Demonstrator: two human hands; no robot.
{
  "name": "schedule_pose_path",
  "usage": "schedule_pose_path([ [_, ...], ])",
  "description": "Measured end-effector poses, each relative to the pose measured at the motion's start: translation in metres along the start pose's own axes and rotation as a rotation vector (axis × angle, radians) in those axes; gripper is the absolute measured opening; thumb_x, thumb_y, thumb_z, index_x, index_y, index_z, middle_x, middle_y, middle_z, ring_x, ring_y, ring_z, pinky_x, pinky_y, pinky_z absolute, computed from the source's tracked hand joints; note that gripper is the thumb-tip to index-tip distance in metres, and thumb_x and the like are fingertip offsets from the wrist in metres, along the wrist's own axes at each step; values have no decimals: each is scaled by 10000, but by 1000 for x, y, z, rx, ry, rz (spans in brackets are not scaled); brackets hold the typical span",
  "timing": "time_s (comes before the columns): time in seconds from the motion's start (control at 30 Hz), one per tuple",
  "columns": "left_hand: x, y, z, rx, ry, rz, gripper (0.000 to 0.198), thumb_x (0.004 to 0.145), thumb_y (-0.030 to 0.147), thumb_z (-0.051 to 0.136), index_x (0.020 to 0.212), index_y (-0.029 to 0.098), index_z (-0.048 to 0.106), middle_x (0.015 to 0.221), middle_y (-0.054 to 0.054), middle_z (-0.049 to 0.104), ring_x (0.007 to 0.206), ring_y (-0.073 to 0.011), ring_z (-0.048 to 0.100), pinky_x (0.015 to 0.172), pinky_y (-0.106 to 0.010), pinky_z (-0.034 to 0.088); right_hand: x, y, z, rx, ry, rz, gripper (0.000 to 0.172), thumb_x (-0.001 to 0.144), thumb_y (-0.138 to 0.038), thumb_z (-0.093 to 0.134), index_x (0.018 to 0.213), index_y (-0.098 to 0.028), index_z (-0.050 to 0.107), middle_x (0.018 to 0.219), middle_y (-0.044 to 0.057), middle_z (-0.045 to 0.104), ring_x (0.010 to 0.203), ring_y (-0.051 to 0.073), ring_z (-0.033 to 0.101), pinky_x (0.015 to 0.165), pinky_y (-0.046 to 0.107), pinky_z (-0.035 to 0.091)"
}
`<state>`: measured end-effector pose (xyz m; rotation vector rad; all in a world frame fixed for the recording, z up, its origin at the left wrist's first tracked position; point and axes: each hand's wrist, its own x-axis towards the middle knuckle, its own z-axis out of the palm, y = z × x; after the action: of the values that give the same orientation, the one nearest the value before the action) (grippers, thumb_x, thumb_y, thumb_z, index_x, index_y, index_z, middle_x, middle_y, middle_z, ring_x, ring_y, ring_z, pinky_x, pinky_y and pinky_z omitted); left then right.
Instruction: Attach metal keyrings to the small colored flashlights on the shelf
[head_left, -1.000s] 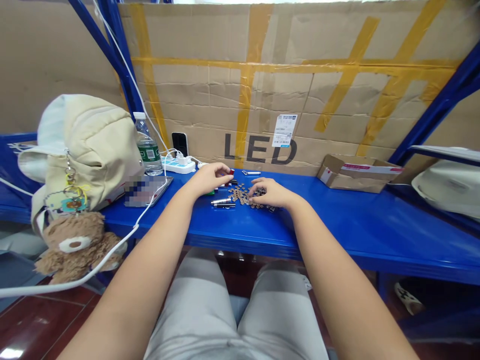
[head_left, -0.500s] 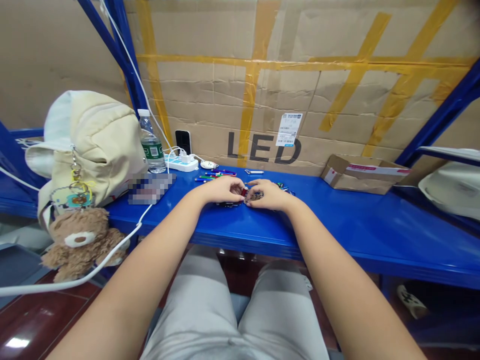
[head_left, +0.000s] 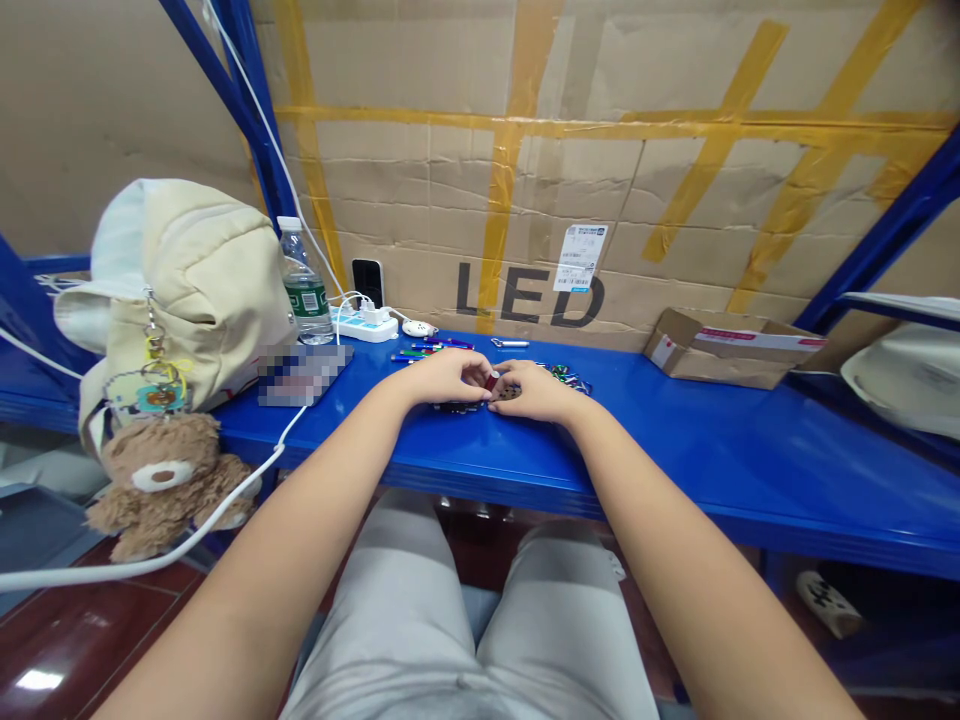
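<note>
My left hand [head_left: 448,378] is closed in a pinch on a small dark red piece with a silvery end [head_left: 492,380], just above the table. My right hand [head_left: 531,390] meets it from the other side, thumb and fingers curled together at the piece. What the right fingertips hold is too small to make out. Black parts [head_left: 459,407] lie beneath the left hand, mostly covered. Behind the left hand lie several coloured pens [head_left: 439,347]. A silver pen-like piece [head_left: 510,343] is beyond both hands. Small multicoloured parts [head_left: 570,379] form a pile behind the right hand.
A cream backpack [head_left: 202,270] with a teddy bear charm [head_left: 161,480] stands left. Near it are a water bottle [head_left: 306,290], a power strip [head_left: 364,325] and a white cable [head_left: 225,505]. A cardboard tray [head_left: 731,350] sits right. Taped cardboard [head_left: 420,210] backs the blue table [head_left: 675,450].
Both hands stay together at the same spot, with the fingers shifting slightly around the small red piece. The right hand has turned a little, showing more of the coloured pile.
</note>
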<state>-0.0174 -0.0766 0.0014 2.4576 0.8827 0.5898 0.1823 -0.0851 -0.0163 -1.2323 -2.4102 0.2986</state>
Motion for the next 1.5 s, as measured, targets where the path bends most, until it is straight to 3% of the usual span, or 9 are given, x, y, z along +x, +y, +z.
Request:
schedule_pose_path([
  [0.17, 1, 0, 1, 4, 44, 10, 280, 734, 288, 654, 978, 150, 650, 896, -47, 701, 821, -164, 648, 725, -262, 501, 0, -1, -3, 17, 0, 30, 73, 658, -271, 725, 715, -225, 718, 1192, 43, 623, 1187, 253, 518, 1022, 367, 385],
  [0.37, 4, -7, 2, 25, 178, -10, 250, 721, 257, 649, 948, 152, 650, 914, -48, 708, 847, -171, 650, 783, -285, 497, -6, 3, -22, 105, 281, 59, 113, 733, -302, 673, 792, -212, 708, 1302, 76, 549, 1236, 243, 486, 1073, 428, 326],
  [0.47, 5, -6, 4, 50, 182, -13, 223, 727, 234, 635, 938, 163, 655, 911, -37, 710, 858, -169, 648, 788, -278, 492, -9, 1, -26, 181, 345, 1, 127, 745, -314, 668, 821, -216, 695, 1302, 71, 548, 1230, 233, 493, 1078, 440, 326],
  [0.8, 6, 0, 8, 107, 136, 10, 200, 737, 247, 637, 917, 164, 665, 928, -40, 712, 864, -176, 646, 781, -272, 484, -6, -4, -18, 208, 308, -69, 128, 756, -299, 666, 848, -217, 703, 1263, 72, 564, 1223, 214, 497, 1074, 383, 336],
  [1.0, 8, -9, 7, 55, 228, -43, 204, 730, 221, 638, 923, 159, 663, 905, -41, 711, 859, -175, 650, 799, -287, 497, -6, 2, -20, 155, 335, -35, 189, 745, -307, 680, 909, -214, 690, 1261, 87, 568, 1205, 216, 512, 1054, 417, 356],
  [1.23, 12, -15, 7, 54, 380, -110, 188, 712, 175, 647, 899, 156, 662, 884, -40, 703, 848, -174, 646, 803, -298, 507, -2, 8, -7, -54, 75, 50, 90, 691, -275, 713, 775, -245, 732, 1273, 65, 562, 1248, 270, 460, 1057, 455, 339],
  [1.5, 13, -21, 9, 61, 357, -81, 197, 710, 185, 650, 905, 157, 665, 898, -42, 706, 860, -175, 646, 820, -302, 503, -1, 13, -4, -44, 21, 30, 73, 671, -297, 735, 733, -259, 726, 1169, 35, 629, 1212, 262, 492, 1049, 423, 364],
])
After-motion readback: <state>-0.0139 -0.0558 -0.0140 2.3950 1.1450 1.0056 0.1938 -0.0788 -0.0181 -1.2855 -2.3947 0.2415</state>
